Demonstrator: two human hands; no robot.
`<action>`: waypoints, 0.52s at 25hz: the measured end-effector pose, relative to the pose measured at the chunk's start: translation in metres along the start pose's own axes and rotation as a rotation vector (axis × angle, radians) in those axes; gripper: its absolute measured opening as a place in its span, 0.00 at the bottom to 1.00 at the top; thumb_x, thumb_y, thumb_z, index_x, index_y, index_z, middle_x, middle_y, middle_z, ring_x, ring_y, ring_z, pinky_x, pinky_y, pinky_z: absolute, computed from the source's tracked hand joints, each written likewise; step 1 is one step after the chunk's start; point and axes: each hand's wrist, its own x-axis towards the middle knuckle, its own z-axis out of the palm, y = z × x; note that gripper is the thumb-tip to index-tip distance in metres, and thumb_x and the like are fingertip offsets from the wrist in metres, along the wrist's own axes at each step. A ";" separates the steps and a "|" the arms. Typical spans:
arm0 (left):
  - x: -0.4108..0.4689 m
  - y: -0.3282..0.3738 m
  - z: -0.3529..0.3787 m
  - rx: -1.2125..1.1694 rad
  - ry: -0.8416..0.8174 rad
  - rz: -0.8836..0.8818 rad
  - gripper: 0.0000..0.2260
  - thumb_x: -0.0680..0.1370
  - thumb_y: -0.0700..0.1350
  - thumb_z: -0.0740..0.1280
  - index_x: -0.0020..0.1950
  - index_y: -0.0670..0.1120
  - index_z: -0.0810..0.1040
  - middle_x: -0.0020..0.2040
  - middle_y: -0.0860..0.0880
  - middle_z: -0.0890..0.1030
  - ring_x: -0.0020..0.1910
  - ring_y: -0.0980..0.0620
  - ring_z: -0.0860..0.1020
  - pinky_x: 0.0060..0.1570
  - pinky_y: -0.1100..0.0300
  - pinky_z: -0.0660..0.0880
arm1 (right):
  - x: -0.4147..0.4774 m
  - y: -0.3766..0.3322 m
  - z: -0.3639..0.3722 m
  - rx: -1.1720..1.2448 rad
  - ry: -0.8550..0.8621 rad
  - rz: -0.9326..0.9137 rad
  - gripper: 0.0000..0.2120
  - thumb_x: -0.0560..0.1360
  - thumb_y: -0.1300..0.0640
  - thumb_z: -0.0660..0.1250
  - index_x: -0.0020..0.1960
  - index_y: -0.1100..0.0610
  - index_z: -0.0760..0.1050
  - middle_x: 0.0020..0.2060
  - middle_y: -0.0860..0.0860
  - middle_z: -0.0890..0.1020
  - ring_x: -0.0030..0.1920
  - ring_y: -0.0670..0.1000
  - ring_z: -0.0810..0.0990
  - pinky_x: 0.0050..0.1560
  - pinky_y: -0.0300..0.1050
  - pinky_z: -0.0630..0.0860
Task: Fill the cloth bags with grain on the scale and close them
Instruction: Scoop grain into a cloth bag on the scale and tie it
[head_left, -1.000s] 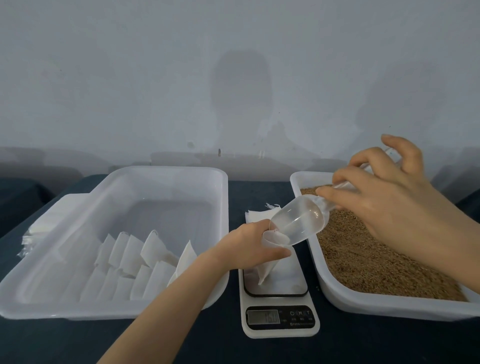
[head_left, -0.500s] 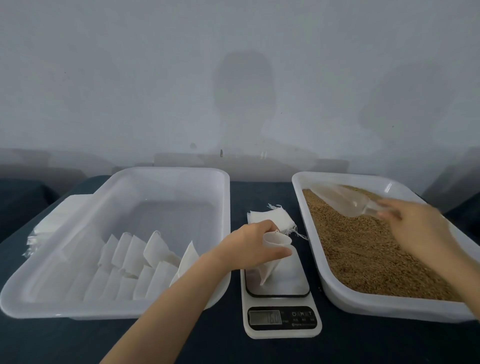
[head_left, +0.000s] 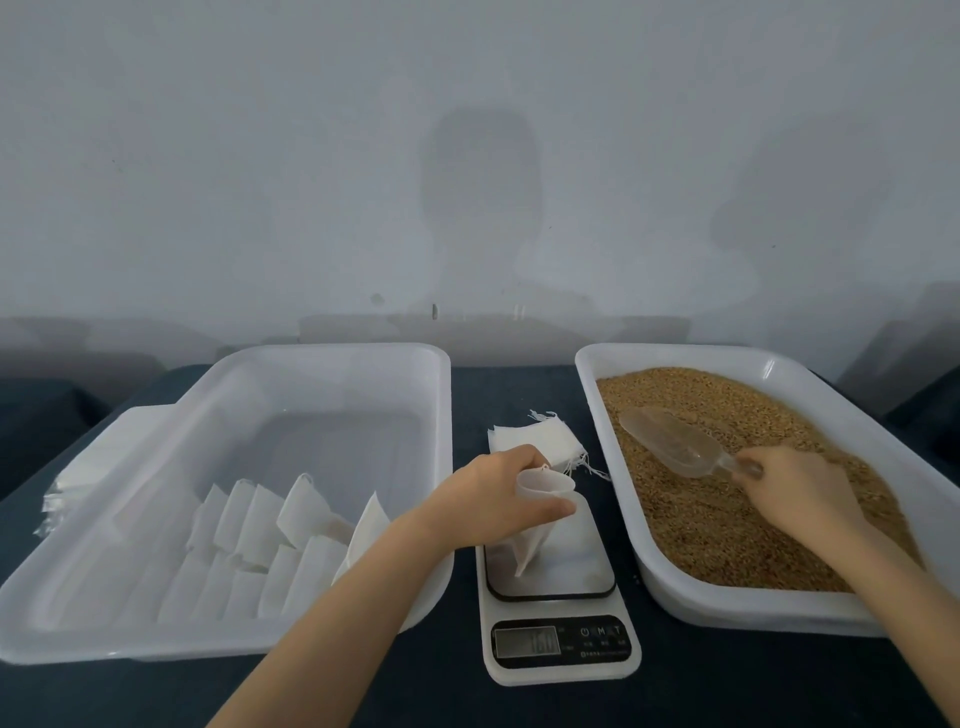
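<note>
One scale (head_left: 571, 569) sits nearest, display lit, digits too blurred to read. On its platform, straight below the left fingers, the lower corner of a white cloth bag (head_left: 532, 540) touches down. Left hand (head_left: 493, 499): fingers and thumb curled round the bag just under its mouth, clamping it. The mouth stands open as a ring above the thumb. Bag's long axis near upright, leaning a little, mouth up, pointed corner down. Contents cannot be seen.

Two white plastic trays stand either side of the scale on a dark table cover (head_left: 519, 387). Left tray (head_left: 332, 353), on the outer side of the left wrist: rows of small white bags (head_left: 270, 535) leaning together in the near half. Past its outer rim, a flat white pile (head_left: 88, 457), too pale to make out.

Grain tray (head_left: 670, 582): brown grain (head_left: 727, 540) covers the floor. Right hand (head_left: 800, 486) is over the grain, fingers closed on the handle of a clear scoop (head_left: 670, 441). Scoop's long axis runs diagonally, bowl pointing away from the fingertips toward the tray's far left corner, handle toward the palm. Bowl low over the grain; touching or not, cannot tell.

Just beyond the left knuckles, between the trays, a loose stack of flat bags (head_left: 540, 439) with frayed threads. Farthest, a plain grey wall (head_left: 467, 156).
</note>
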 end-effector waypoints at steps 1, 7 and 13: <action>-0.001 0.000 0.000 -0.004 -0.003 -0.002 0.22 0.71 0.66 0.66 0.59 0.56 0.71 0.54 0.55 0.77 0.51 0.53 0.77 0.54 0.53 0.77 | -0.003 -0.003 -0.001 -0.052 0.012 0.019 0.12 0.78 0.47 0.60 0.56 0.47 0.78 0.34 0.44 0.79 0.35 0.45 0.76 0.56 0.50 0.73; -0.002 0.003 0.000 -0.008 -0.006 -0.012 0.21 0.71 0.65 0.67 0.58 0.56 0.71 0.52 0.55 0.77 0.49 0.54 0.77 0.52 0.54 0.78 | -0.054 -0.072 -0.023 0.427 0.080 -0.424 0.11 0.75 0.50 0.65 0.57 0.44 0.77 0.45 0.39 0.80 0.40 0.36 0.78 0.45 0.31 0.75; -0.004 0.003 -0.001 0.019 0.020 0.084 0.16 0.73 0.53 0.71 0.56 0.50 0.73 0.50 0.52 0.80 0.48 0.52 0.78 0.51 0.53 0.77 | -0.074 -0.126 -0.013 0.407 -0.149 -0.538 0.11 0.75 0.42 0.63 0.55 0.41 0.77 0.38 0.42 0.80 0.36 0.40 0.76 0.35 0.34 0.70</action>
